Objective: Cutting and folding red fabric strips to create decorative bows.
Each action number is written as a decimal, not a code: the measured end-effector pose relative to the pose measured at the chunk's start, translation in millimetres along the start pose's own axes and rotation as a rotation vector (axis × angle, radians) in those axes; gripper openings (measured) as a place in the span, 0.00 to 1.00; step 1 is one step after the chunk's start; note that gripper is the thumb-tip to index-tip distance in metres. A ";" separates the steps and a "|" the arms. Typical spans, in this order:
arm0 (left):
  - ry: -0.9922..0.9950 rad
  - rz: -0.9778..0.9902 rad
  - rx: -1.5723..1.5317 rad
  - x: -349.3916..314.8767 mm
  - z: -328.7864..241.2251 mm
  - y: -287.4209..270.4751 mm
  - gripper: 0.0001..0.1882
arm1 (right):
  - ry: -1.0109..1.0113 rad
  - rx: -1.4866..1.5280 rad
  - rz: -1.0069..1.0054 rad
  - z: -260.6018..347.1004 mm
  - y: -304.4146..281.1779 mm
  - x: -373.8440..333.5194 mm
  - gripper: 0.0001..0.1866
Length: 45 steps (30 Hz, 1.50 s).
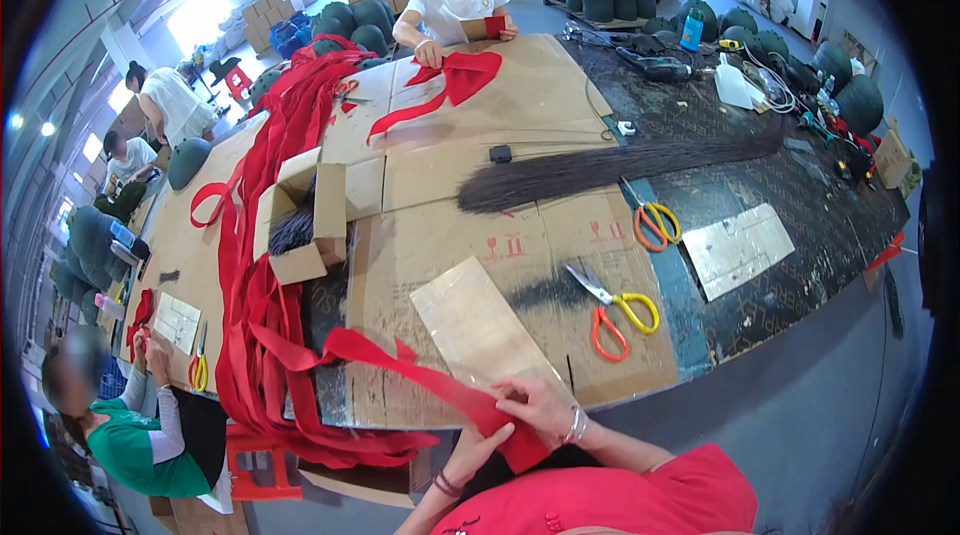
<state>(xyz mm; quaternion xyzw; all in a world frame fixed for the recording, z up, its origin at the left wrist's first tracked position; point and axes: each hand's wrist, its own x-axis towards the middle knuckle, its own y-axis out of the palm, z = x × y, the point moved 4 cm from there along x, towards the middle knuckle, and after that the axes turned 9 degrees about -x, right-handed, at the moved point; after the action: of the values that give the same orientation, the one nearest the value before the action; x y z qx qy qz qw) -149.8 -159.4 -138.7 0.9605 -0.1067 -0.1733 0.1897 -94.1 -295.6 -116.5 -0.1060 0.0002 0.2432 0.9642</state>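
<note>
A red fabric strip [450,388] runs from the left across the table's near edge into my hands. My left hand [478,455] is closed on it, thumb on top, near its wide end. Just to the right, my right hand [537,409] pinches the same strip, bracelets at its wrist. Part of the cloth and some fingertips are hidden under the hands. A pale flat board [482,320] lies just beyond them. Farther right, scissors with orange and yellow handles [612,313] rest on the cardboard, blades apart.
A heap of long red strips [262,235] covers the table's left, by an open carton [330,210] holding dark fibres. A long black fibre bundle [600,175], a second pair of scissors [655,223] and another board [738,250] lie right. Co-workers handle red cloth opposite and left.
</note>
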 end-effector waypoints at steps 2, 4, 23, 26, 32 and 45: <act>-0.011 -0.072 0.027 -0.8 3.7 -2.2 0.27 | 0.019 -0.093 0.013 2.4 3.1 -2.0 0.16; 0.006 -0.108 0.072 1.9 6.6 -4.2 0.25 | -0.066 -0.199 -0.045 4.3 3.5 -3.5 0.16; -0.015 0.144 1.044 90.7 -245.7 -16.8 0.07 | -0.186 -0.069 -0.008 -2.9 -7.9 11.1 0.13; 0.608 -0.080 1.367 231.9 -296.1 0.1 0.09 | -0.193 -0.015 0.017 -9.9 -5.7 9.4 0.12; 0.776 -0.403 1.621 443.9 -281.7 -25.5 0.17 | -0.151 0.031 -0.078 -33.1 8.6 -2.8 0.11; 1.104 -0.351 1.759 297.6 -317.7 28.1 0.10 | -0.040 -0.133 -0.061 -4.8 -1.7 -1.9 0.11</act>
<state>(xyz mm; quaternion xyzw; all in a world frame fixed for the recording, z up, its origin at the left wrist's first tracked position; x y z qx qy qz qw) 237.8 -161.4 61.3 0.7073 0.0470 0.4017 -0.5798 -94.7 -299.0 -120.7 -0.1647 -0.0385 0.2152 0.9618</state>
